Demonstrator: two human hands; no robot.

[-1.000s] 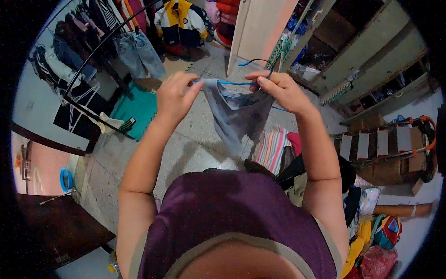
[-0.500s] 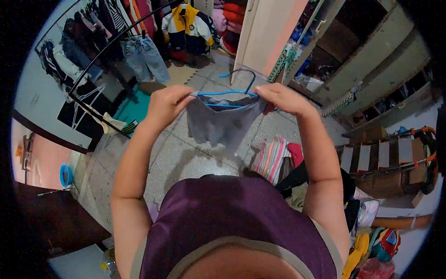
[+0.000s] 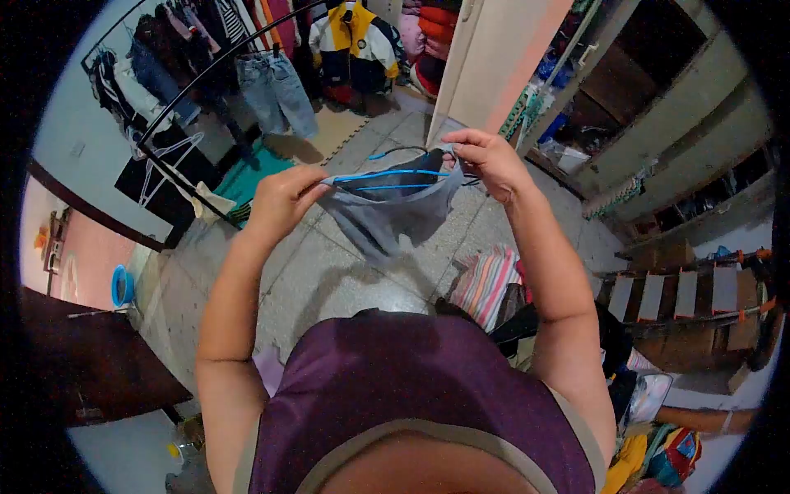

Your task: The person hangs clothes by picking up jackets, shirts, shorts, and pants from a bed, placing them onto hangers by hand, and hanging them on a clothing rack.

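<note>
A grey garment (image 3: 374, 222) hangs between my two hands, with a blue hanger (image 3: 391, 174) inside its opening. My left hand (image 3: 288, 198) pinches the garment's left upper corner, near that end of the hanger. At the opposite upper corner, the fingers of my right hand (image 3: 485, 160) are closed on the cloth, slightly higher than my left. The hanger's dark hook with a blue tip points away from me, beyond the garment. The lower part of the cloth droops in folds above the floor.
A clothes rack (image 3: 197, 74) with jeans (image 3: 276, 95) stands at the upper left, a yellow and navy jacket (image 3: 354, 45) beside it. A striped cloth (image 3: 485, 284) and piled clothes lie at the right. Shelving (image 3: 683, 296) stands farther right. A blue basin (image 3: 123, 286) is at the left.
The garment's opening has tilted, and its right corner is now raised higher by my right hand. My left hand has dropped slightly. The surroundings have shifted right and down in view.
</note>
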